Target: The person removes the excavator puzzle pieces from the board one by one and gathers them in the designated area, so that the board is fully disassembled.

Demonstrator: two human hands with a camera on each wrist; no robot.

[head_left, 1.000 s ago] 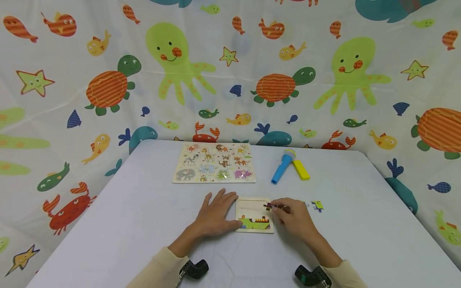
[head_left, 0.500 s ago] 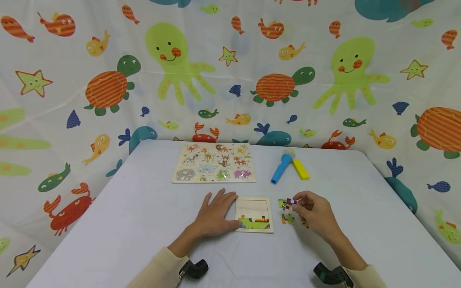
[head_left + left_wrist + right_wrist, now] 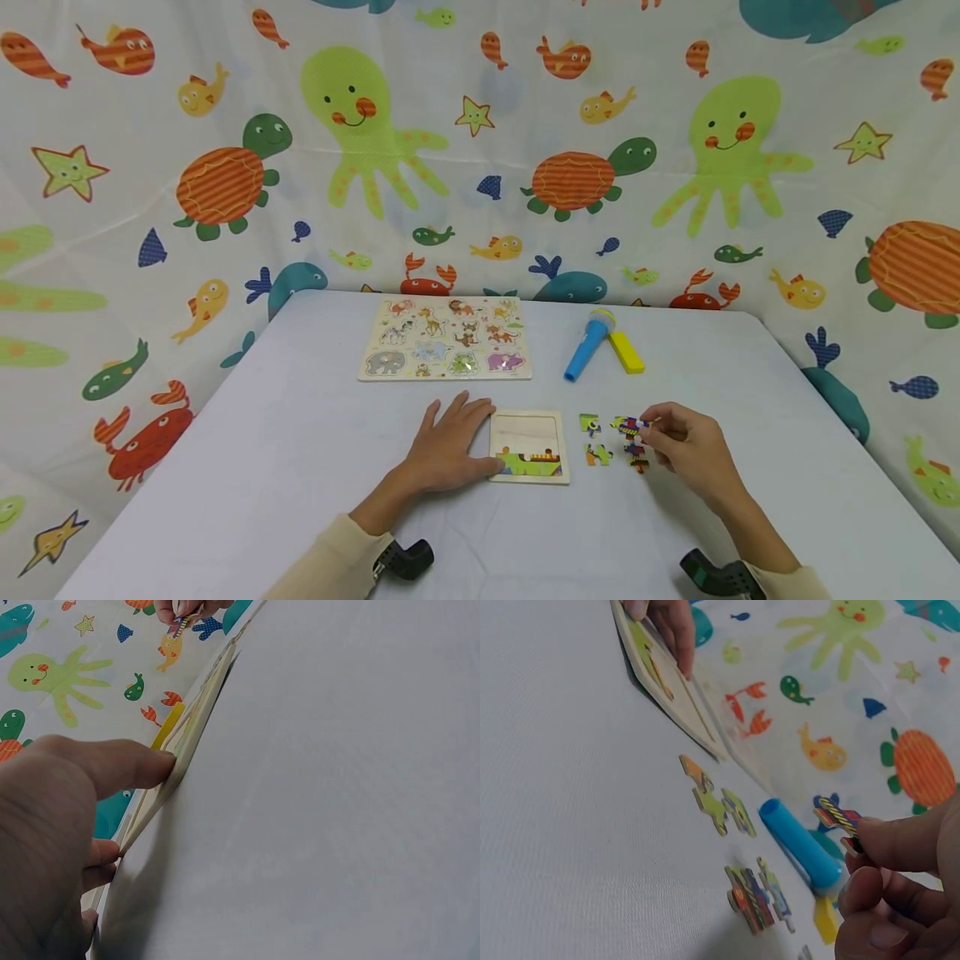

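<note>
The right hand (image 3: 690,442) had a striped, purple-and-red jigsaw piece (image 3: 840,816) pinched by one edge between thumb and forefinger, with nothing else in the grip; the right wrist view showed the piece tilted and apart from the loose ones. The left hand (image 3: 450,450) was spread and closed round nothing, its thumb over the near left corner of the wooden puzzle tray (image 3: 525,429) and a fingertip at the far left corner. The tray lay flat in front of the person; a mostly green assembled strip (image 3: 528,465) ran along its near side, while the far part was bare wood. Key relation: the pinched piece stood to the right of the tray, well apart from it, with a green-cornered piece (image 3: 589,424) and an orange-and-green piece (image 3: 598,455) between, near the tray's right edge. A red-and-purple piece (image 3: 637,457) lay just nearer the person than the pinch. The right hand was nearer the loose pieces; the left alone touched the tray. Judged from this, any path from pinch to bare wood would run leftward, over the loose pieces. The held piece's long axis relative to the tray could not be told, the fingers hiding one end.
</note>
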